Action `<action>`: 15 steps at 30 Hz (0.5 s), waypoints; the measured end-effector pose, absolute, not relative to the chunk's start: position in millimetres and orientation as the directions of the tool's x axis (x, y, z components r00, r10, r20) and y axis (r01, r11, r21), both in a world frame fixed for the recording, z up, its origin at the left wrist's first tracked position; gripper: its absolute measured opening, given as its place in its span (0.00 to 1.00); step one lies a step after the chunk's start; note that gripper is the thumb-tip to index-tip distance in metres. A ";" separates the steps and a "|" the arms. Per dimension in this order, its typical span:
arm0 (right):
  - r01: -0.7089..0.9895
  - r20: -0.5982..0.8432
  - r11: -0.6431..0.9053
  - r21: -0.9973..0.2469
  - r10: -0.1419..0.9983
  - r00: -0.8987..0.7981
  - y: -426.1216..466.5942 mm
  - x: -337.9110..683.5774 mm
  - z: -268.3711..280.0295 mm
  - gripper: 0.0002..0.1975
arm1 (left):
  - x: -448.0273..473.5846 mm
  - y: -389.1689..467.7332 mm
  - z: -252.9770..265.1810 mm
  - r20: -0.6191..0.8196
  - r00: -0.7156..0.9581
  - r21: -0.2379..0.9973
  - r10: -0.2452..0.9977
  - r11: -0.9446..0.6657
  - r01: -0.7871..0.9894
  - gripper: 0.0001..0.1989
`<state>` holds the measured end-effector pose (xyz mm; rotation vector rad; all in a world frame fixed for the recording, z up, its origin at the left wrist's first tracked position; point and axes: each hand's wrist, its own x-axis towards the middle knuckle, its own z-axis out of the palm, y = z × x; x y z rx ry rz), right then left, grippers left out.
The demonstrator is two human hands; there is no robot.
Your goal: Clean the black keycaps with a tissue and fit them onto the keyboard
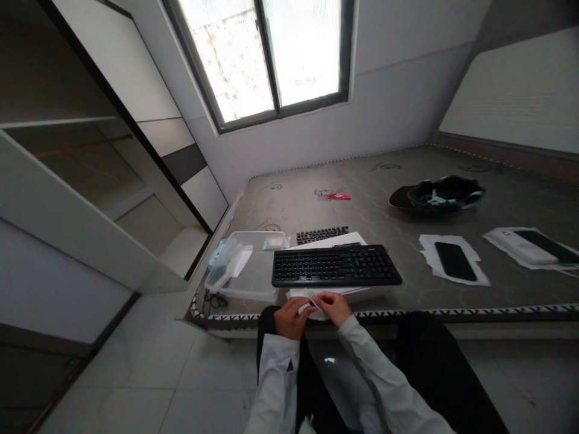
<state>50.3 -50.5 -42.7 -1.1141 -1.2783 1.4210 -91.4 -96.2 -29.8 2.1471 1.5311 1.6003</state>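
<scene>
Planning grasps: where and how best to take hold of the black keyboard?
Probably by both short ends, from left and right: the black keyboard is long and thin, lying keys up. Its left end sits by the clear plastic box, so access looks tighter there.

Two hands (291, 317) (335, 308), one large keyboard (337, 266)
Around it: one clear box (260, 272) left, one red item (339, 196) beyond, one cap (401, 200) right.
</scene>
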 end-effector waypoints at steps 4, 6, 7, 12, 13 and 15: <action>-0.030 -0.077 -0.087 -0.996 0.969 -0.236 -51.0 50.4 -42.8 0.26 | -91.4 -97.2 -28.6 0.709 -0.027 0.531 0.704 -0.509 0.678 0.11; -0.034 -0.104 -0.121 -0.992 0.944 -0.313 -52.0 49.4 -46.9 0.29 | -92.3 -97.7 -28.6 0.707 -0.041 0.526 0.706 -0.486 0.698 0.12; -0.046 -0.123 -0.149 -0.988 0.926 -0.358 -52.5 48.9 -49.7 0.30 | -92.9 -97.9 -28.9 0.706 -0.051 0.525 0.707 -0.474 0.707 0.12; -0.135 -0.185 -0.284 -0.949 0.851 -0.492 -52.7 50.2 -58.8 0.32 | -94.8 -98.0 -31.3 0.698 -0.077 0.542 0.712 -0.455 0.707 0.13; -0.143 -0.182 -0.290 -0.946 0.845 -0.503 -52.4 51.6 -58.5 0.31 | -94.8 -97.9 -31.6 0.690 -0.076 0.549 0.720 -0.452 0.703 0.13; -0.138 -0.167 -0.279 -0.950 0.833 -0.528 -51.8 55.5 -56.0 0.30 | -94.6 -97.5 -31.8 0.672 -0.065 0.562 0.738 -0.450 0.694 0.12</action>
